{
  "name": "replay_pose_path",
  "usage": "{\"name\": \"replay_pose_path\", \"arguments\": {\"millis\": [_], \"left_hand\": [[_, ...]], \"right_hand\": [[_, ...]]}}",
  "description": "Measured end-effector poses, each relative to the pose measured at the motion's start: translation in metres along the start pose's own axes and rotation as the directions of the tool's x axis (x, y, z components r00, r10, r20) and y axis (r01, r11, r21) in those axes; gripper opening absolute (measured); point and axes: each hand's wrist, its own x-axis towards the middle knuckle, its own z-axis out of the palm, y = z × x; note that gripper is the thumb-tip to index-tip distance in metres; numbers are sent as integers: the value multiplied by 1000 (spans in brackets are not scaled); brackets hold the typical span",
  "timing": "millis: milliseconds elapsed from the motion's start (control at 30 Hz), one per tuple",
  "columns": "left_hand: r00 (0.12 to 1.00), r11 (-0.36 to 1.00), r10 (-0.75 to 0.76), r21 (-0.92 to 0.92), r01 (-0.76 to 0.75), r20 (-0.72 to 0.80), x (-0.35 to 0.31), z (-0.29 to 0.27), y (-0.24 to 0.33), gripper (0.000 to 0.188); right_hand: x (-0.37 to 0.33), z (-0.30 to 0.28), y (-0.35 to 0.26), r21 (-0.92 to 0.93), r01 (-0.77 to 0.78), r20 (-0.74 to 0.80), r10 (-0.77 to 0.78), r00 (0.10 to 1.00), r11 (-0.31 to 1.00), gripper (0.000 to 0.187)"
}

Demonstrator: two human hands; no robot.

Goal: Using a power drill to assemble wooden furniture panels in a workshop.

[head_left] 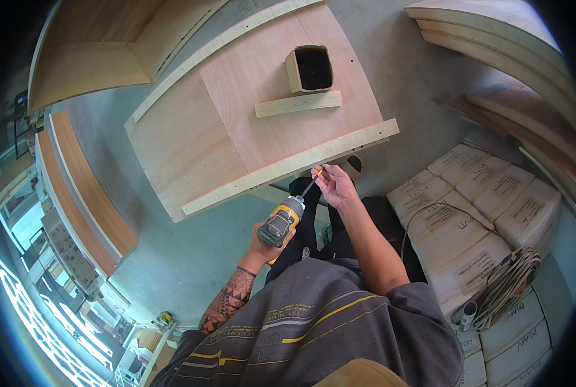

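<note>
My left hand is wrapped round the grip of a yellow and black cordless drill. From its chuck a long thin driver bit points up and to the right. At the bit's tip, by a small yellow band, the thumb and fingers of my right hand are pinched together. Whatever sits between them is too small to make out. Just beyond both hands lies a large plywood panel, with a pale wooden batten along its near edge and another batten along the far edge.
An open box of dark contents and a short wood strip rest on the panel. White wrapped packages are stacked at right, with a coiled cable on them. Curved wooden pieces stand far right; a wooden cabinet stands far left.
</note>
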Motion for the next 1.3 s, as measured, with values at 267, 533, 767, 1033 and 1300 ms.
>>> {"name": "replay_pose_path", "arguments": {"millis": [267,533,767,1033,1300], "left_hand": [[963,947,-265,-171,270,55,-1,3,-1,34],[977,978,-196,-94,189,-80,20,6,17,41],[962,962,-272,-35,271,-16,44,1,35,27],[955,958,-288,9,288,70,54,-6,34,32],[947,950,-312,-4,313,76,78,-8,50,33]], "right_hand": [[9,-9,4,138,-108,121,92,988,984,20],[39,-2,31,118,-77,98,65,993,990,25],[48,1,39,75,-18,26,16,1000,997,31],[37,12,32,30,-9,12,9,1000,1000,28],[41,-24,-63,-671,266,-254,-552,794,692,26]]}}
